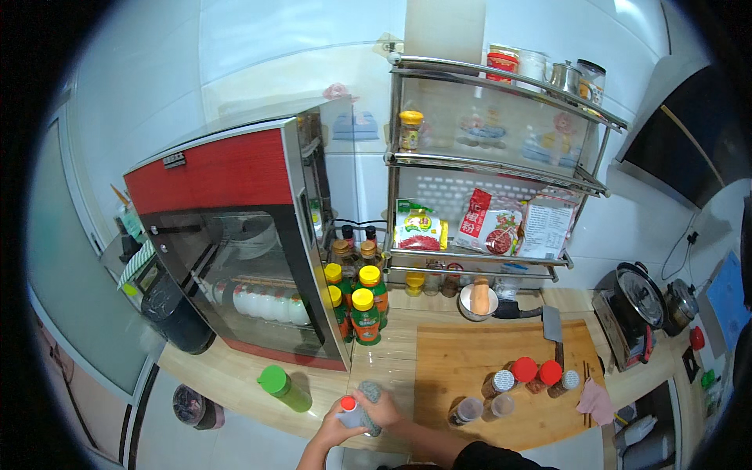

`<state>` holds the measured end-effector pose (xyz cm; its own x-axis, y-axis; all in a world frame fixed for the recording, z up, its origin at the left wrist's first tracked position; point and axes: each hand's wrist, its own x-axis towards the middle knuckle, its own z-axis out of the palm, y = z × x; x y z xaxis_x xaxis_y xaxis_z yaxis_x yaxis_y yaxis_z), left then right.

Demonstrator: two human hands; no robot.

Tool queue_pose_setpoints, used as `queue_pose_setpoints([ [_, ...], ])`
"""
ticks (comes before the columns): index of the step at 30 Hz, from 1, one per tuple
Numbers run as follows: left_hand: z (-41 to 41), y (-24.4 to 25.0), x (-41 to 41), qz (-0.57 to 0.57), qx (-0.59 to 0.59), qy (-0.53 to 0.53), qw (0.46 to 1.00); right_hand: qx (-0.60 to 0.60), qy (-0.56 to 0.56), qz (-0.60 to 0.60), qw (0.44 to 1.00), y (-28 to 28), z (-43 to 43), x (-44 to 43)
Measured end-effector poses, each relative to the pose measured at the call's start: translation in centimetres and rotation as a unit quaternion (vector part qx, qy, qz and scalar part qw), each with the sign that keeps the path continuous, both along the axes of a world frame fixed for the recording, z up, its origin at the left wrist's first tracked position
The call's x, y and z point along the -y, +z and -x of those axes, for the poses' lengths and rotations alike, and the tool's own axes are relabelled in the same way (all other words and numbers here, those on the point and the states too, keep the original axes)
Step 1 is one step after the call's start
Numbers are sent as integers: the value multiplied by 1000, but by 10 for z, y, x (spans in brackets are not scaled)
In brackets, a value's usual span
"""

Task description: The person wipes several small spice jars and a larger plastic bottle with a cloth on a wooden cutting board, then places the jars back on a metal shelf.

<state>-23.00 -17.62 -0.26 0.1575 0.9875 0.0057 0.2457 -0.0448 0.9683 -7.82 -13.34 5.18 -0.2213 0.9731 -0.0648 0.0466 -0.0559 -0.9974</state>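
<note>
In my left hand (330, 433) is a small translucent bottle (352, 419) with a red cap, held over the front of the wood-look countertop (388, 352). My right hand (386, 409) grips a grey cloth (369, 390) and presses it against the bottle's right side. Part of the bottle is hidden behind the cloth and fingers. To the left stands a green squeeze bottle (285, 389) with a brighter green cap. On the wooden cutting board (449, 370) at the right are several spice jars, among them a red-lidded jar (524, 370) and a clear-lidded jar (468, 410).
A red-and-black dish cabinet (211, 170) rises at left, beside yellow-capped bottles (365, 320). A cleaver (552, 326) and pink cloth (594, 402) lie on the board. Behind it is a bowl (470, 310) holding a squash. A wall rack (499, 161) hangs above; a stove (617, 329) stands right.
</note>
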Motion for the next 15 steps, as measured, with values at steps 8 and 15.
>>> queue_pose_setpoints([
  [8, 28, -8, -15, -38, -33, -11, 999, -41, 13, -82, 996, -8, 18, -7],
  [15, 37, 2, -27, -26, -46, -37, 998, -1, -13, -78, 997, -10, 17, -14],
])
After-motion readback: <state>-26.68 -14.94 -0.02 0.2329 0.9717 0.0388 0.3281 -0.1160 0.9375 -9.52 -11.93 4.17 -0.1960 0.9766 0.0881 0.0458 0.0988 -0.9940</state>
